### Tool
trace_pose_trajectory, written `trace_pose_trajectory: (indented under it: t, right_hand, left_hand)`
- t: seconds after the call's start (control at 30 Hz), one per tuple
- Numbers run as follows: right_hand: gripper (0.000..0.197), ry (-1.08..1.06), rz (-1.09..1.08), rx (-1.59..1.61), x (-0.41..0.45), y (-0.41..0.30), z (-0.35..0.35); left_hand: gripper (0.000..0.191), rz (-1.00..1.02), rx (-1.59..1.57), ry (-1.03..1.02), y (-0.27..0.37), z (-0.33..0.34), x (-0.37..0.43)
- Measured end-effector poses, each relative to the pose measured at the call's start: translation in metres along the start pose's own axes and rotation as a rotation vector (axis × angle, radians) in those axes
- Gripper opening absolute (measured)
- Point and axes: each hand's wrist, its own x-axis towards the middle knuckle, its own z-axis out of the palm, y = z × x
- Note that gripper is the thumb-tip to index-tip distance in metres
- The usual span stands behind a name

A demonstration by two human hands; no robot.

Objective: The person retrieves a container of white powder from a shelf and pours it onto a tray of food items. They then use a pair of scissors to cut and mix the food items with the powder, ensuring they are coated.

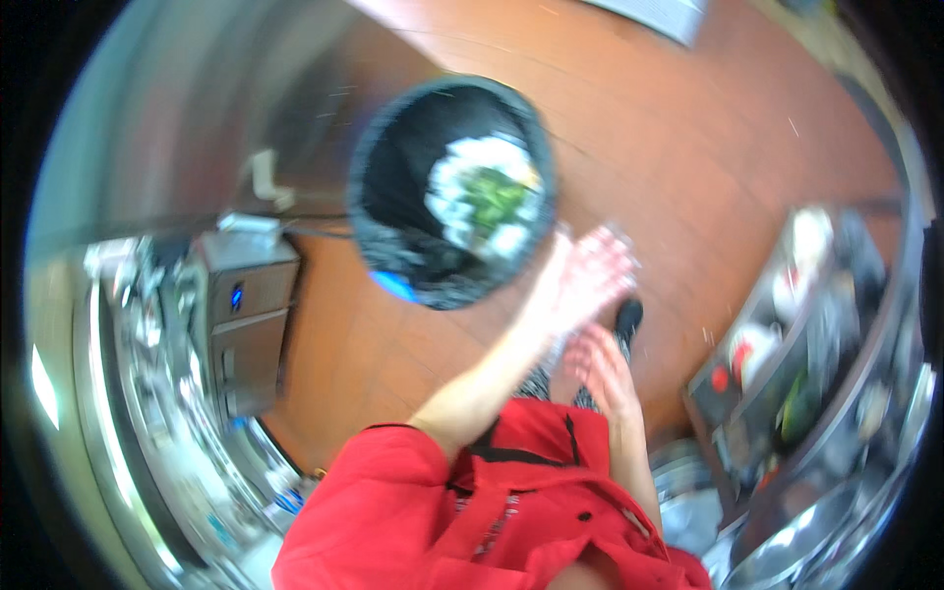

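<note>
My left hand (590, 273) is stretched out with its fingers apart, beside the lower right rim of a round black bin (549, 177). Blurred motion hides fine detail, but nothing shows in its grasp. My right hand (601, 369) is just below it, nearer my body, its fingers spread and apparently holding nothing. Which arm is which is judged from blurred, overlapping forearms. Inside the bin lie green leafy scraps (494, 199) on a pile of whitish material (446, 184), within a black liner.
Metal shelving (737, 420) with bags and food items stands at the right. At the left are a stainless cabinet (251, 317) with a small blue display and a cluttered metal counter (177, 457). Tiled floor (664, 133) lies around the bin.
</note>
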Motion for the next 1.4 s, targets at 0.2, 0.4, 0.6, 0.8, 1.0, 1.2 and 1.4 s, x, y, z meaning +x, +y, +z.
trace_pose_trajectory:
  t: [0.2, 0.4, 0.6, 0.8, 1.0, 1.2, 1.4]
  right_hand:
    - [0.026, -0.373, 0.288, -0.613, -0.001, 0.018, 0.128]
    - [0.021, -0.781, 0.434, -1.105, -0.014, 0.076, 0.251]
    - [0.024, -1.392, 0.515, -1.505, -0.012, 0.221, 0.345]
    - [0.026, -1.732, 0.821, -1.560, -0.057, 0.454, 0.438]
    - [0.021, -1.695, 1.005, -1.414, -0.077, 0.612, 0.511]
    - [0.019, -1.452, 0.937, -1.598, 0.014, 0.700, 0.590]
    - [0.016, -1.200, 0.810, -1.685, 0.127, 0.835, 0.675]
  left_hand:
    - [0.058, 0.347, -0.006, -0.128, 0.053, 0.069, -0.111]
    - [0.067, 0.832, -0.067, -0.153, 0.126, 0.059, -0.283]
    - [0.079, 1.217, -0.221, -0.076, 0.175, -0.007, -0.462]
    - [0.065, 1.650, -0.381, 0.035, 0.211, -0.124, -0.693]
    - [0.054, 1.902, -0.276, 0.271, 0.231, -0.172, -0.905]
    - [0.050, 1.922, -0.327, 0.481, 0.306, -0.240, -1.003]
    - [0.043, 1.945, -0.312, 0.702, 0.409, -0.293, -1.123]
